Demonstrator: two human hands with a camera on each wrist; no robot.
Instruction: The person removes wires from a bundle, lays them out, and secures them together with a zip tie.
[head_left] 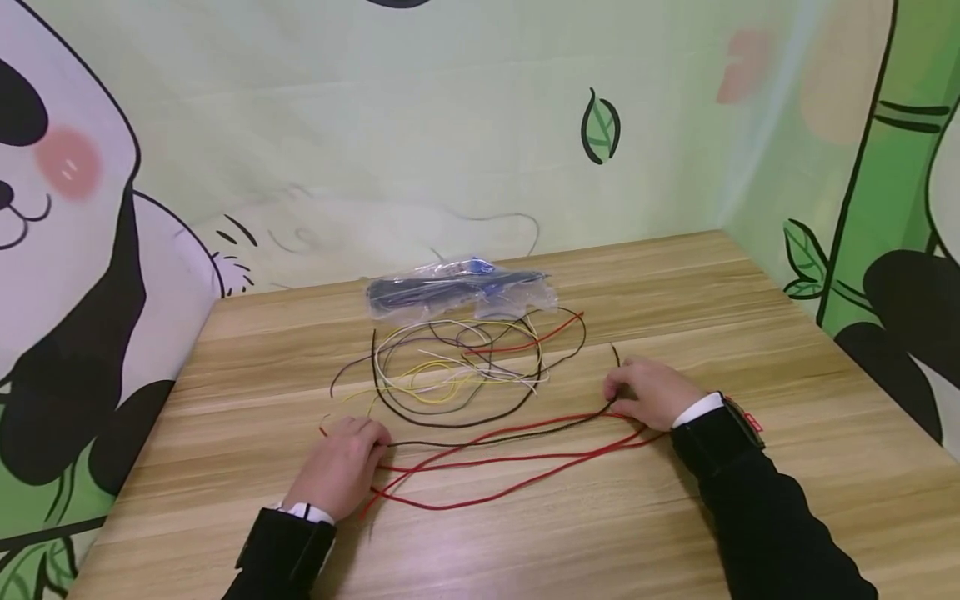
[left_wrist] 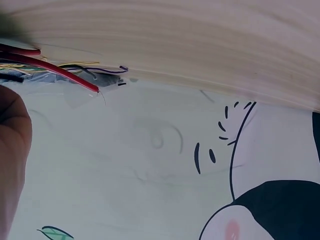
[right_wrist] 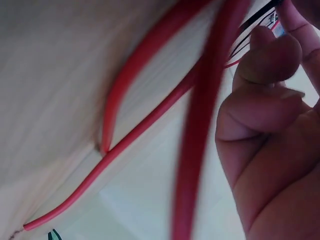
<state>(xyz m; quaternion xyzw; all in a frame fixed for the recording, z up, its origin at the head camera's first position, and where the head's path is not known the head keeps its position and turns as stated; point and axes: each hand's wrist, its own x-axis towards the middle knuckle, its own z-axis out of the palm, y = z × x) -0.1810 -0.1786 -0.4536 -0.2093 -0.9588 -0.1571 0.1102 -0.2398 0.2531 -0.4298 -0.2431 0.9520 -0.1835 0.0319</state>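
A black wire (head_left: pixel 525 435) stretches between the two hands, low over the table. My left hand (head_left: pixel 345 468) pinches it near its left end. At the other side, my right hand (head_left: pixel 652 392) holds it between thumb and fingers, and a short black tip sticks up beyond them. Several red wires (head_left: pixel 450 507) lie loosely crossed just in front of the black one, running from beside the left hand to beneath the right wrist. In the right wrist view, red wires (right_wrist: pixel 192 130) pass close to the curled fingers (right_wrist: pixel 270 57). Most of the left hand (left_wrist: pixel 12 150) falls outside the left wrist view.
Behind the hands lies a loose tangle of yellow, white, black, purple and red wires (head_left: pixel 442 412). A clear plastic bag (head_left: pixel 457 292) with dark and blue contents sits at the back of the wooden table (head_left: pixel 195 500). A printed panda cloth (head_left: pixel 375 125) hangs behind.
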